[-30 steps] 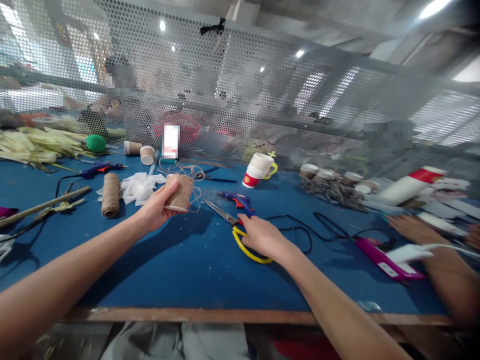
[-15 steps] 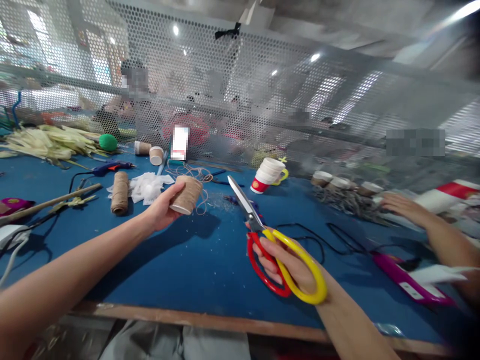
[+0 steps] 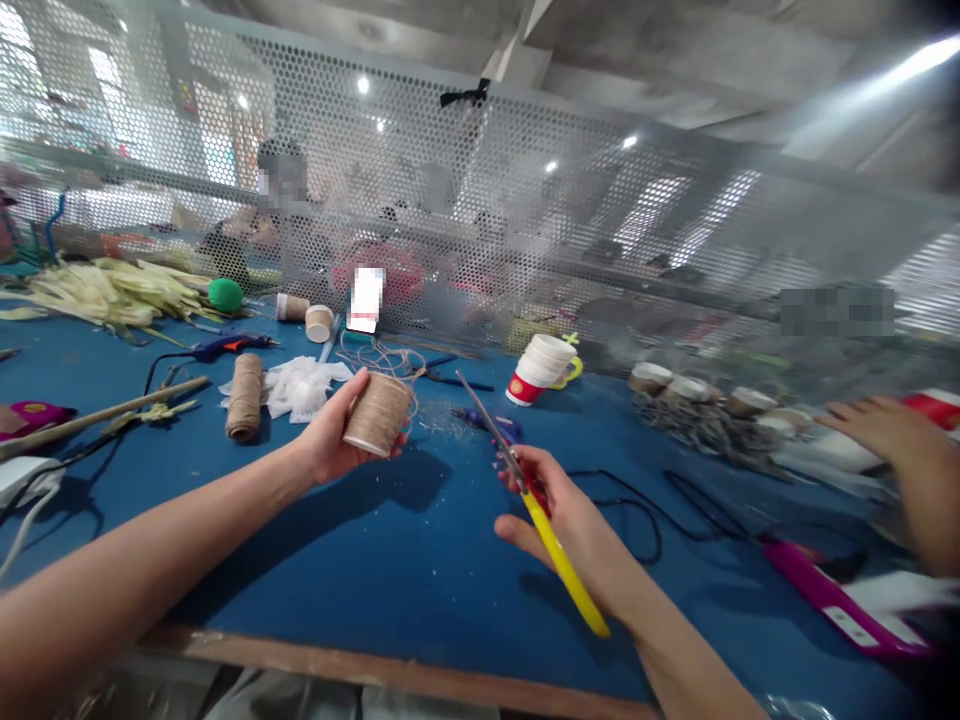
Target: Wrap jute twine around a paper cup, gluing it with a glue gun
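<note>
My left hand point(image 3: 335, 432) grips a paper cup wrapped in brown twine point(image 3: 380, 414), held tilted above the table. A loose strand of twine trails from its far side. My right hand point(image 3: 559, 500) holds large scissors point(image 3: 556, 550) with yellow and red handles, seen nearly edge-on, the blades pointing up and away to the left. My right thumb sticks out apart from the handles, and the fingers are around the red handle. A roll of twine point(image 3: 244, 398) and crumpled white plastic point(image 3: 304, 388) lie left of the cup. Behind the scissors rests a blue glue gun point(image 3: 491, 425).
Stacked paper cups point(image 3: 541, 368) stand at the back beside a lit phone point(image 3: 365, 300). Pale husks point(image 3: 112, 295) and a green ball point(image 3: 226, 295) lie far left. At right are a purple power strip point(image 3: 840, 600), black cable and another person's hand point(image 3: 874, 425). A perforated screen point(image 3: 450, 200) closes off the back.
The scissors have turned from a flat view to edge-on, and my right thumb has come away from the handles. My left hand still holds the cup. The other person's hand has moved right.
</note>
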Action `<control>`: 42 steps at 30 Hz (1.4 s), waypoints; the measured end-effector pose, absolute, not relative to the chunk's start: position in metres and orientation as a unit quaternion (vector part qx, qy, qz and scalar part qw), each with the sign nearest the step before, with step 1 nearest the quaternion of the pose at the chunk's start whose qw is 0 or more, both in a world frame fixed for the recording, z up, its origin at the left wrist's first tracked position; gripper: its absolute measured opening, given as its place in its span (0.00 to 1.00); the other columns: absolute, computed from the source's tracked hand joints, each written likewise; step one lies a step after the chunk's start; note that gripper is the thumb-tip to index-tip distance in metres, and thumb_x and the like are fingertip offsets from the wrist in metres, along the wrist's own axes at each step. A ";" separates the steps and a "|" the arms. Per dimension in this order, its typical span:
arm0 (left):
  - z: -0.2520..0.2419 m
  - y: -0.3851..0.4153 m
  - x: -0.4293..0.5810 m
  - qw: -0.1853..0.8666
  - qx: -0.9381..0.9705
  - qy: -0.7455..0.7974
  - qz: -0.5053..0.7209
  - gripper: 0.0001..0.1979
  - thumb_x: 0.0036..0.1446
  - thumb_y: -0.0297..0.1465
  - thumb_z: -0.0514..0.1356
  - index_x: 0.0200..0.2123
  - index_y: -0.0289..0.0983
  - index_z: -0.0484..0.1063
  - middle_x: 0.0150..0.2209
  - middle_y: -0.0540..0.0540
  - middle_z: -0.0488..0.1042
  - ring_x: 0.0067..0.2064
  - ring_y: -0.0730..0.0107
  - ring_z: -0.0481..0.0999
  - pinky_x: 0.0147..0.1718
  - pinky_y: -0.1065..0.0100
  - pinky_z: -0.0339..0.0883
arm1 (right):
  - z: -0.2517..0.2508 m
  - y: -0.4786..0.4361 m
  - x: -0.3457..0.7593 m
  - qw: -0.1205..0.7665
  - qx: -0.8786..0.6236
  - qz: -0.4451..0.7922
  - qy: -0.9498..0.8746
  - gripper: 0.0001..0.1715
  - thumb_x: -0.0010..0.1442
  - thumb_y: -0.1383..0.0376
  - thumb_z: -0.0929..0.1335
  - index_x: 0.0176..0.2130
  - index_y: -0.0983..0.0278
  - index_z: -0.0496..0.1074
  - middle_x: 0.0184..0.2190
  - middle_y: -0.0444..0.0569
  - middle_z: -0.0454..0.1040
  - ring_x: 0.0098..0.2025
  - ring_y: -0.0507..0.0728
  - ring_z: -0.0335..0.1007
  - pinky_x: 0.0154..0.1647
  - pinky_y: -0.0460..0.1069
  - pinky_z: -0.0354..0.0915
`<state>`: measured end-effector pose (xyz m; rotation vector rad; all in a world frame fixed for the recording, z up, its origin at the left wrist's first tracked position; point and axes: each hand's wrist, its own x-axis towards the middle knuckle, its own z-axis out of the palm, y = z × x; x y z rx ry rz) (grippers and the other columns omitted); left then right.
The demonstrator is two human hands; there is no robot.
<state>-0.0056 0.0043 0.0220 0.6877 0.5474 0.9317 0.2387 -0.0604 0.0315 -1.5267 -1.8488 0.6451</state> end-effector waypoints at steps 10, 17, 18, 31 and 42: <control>0.019 0.002 -0.006 0.751 0.365 0.267 0.481 0.23 0.50 0.46 0.54 0.42 0.34 0.67 0.34 0.43 0.73 0.33 0.67 0.72 0.34 0.66 0.65 | 0.012 -0.051 0.231 0.086 -0.712 0.063 -0.694 0.28 0.50 0.64 0.65 0.52 0.67 0.64 0.38 0.56 0.68 0.38 0.60 0.69 0.37 0.51 0.65; 0.010 0.000 -0.003 0.700 0.453 0.272 0.480 0.22 0.51 0.42 0.57 0.48 0.43 0.61 0.40 0.47 0.70 0.39 0.69 0.70 0.36 0.69 0.63 | 0.028 -0.041 0.234 -0.045 -0.655 0.043 -0.753 0.26 0.50 0.65 0.66 0.50 0.65 0.68 0.39 0.58 0.72 0.44 0.66 0.66 0.42 0.57 0.61; 0.008 0.000 -0.002 0.697 0.466 0.271 0.473 0.21 0.51 0.41 0.57 0.47 0.42 0.61 0.40 0.47 0.70 0.39 0.69 0.70 0.36 0.69 0.63 | 0.033 -0.040 0.233 -0.021 -0.643 0.064 -0.763 0.25 0.50 0.63 0.67 0.49 0.65 0.69 0.40 0.58 0.72 0.44 0.65 0.67 0.43 0.57 0.61; -0.002 -0.008 0.002 0.596 0.645 0.295 0.376 0.14 0.53 0.41 0.56 0.38 0.37 0.62 0.35 0.47 0.67 0.38 0.69 0.67 0.38 0.68 0.60 | 0.039 -0.028 0.184 0.413 -0.425 0.302 -0.747 0.09 0.55 0.62 0.65 0.26 0.64 0.66 0.32 0.46 0.67 0.37 0.52 0.65 0.39 0.48 0.63; 0.009 -0.012 0.003 0.433 0.752 0.331 0.370 0.08 0.50 0.33 0.55 0.27 0.34 0.65 0.27 0.49 0.66 0.32 0.72 0.64 0.36 0.69 0.60 | 0.031 -0.029 0.179 0.361 -0.416 0.288 -0.783 0.07 0.56 0.65 0.63 0.27 0.65 0.66 0.29 0.46 0.67 0.33 0.51 0.63 0.37 0.47 0.60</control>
